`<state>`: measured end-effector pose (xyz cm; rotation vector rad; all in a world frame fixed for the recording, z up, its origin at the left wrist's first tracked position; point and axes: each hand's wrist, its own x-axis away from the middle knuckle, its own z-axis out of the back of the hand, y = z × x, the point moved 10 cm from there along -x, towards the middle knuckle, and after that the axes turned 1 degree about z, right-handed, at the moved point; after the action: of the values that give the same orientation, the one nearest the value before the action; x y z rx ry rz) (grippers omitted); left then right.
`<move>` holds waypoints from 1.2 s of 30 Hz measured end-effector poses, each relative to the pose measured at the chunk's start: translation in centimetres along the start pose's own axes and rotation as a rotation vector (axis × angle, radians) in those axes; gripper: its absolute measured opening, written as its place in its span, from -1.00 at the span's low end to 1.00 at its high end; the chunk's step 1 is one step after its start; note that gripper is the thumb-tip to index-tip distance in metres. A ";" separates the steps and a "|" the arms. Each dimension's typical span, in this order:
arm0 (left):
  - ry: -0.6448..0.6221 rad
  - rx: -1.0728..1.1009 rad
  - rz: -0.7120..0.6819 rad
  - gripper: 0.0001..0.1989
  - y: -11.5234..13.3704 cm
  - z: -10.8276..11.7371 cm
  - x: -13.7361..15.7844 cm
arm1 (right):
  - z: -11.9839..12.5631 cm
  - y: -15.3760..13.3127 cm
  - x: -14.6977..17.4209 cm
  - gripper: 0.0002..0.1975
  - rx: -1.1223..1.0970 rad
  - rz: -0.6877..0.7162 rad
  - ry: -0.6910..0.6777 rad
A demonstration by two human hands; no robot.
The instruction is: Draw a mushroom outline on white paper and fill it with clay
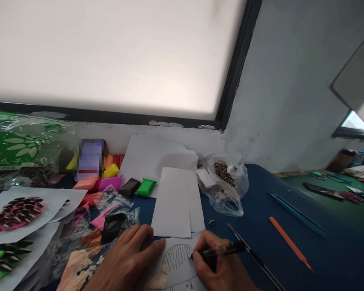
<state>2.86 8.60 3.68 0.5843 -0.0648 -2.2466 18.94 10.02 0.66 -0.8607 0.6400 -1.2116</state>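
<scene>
Wrapped in a pen grip, my right hand (pixel 210 266) holds a black pen (pixel 223 248), its tip by the edge of a drawing. The drawing is a rounded outline filled with short dashes, on a white sheet of paper (pixel 177 267). My left hand (pixel 130 258) lies at the sheet's left side, fingers stretched out, the index finger and thumb near the drawing. A flesh-coloured patch (pixel 157 281) covers the sheet's lower left part. Beyond it, blank white papers (pixel 172 204) lie stacked.
Left stand packets of coloured clay, including a green packet (pixel 146 187), a phone (pixel 90 159) and sheets with seed-covered clay shapes (pixel 18 212). A plastic bag of striped seeds (pixel 224 176) sits at the back. An orange tool (pixel 291 242), blue tweezers (pixel 300 214) and a craft knife (pixel 257 260) lie right.
</scene>
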 end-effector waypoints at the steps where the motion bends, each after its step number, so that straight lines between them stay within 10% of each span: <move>1: 0.013 0.002 -0.002 -0.67 0.0 0.1 0.0 | 0.0 0.0 0.0 -0.86 0.005 0.000 0.003; 36: 0.038 -0.018 -0.024 -0.71 -0.3 0.0 0.1 | 0.3 0.9 -0.3 -0.82 -0.034 -0.044 0.027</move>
<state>2.61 8.74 3.55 0.6203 -0.0184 -2.2564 19.54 10.48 0.05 -0.8920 0.6677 -1.2569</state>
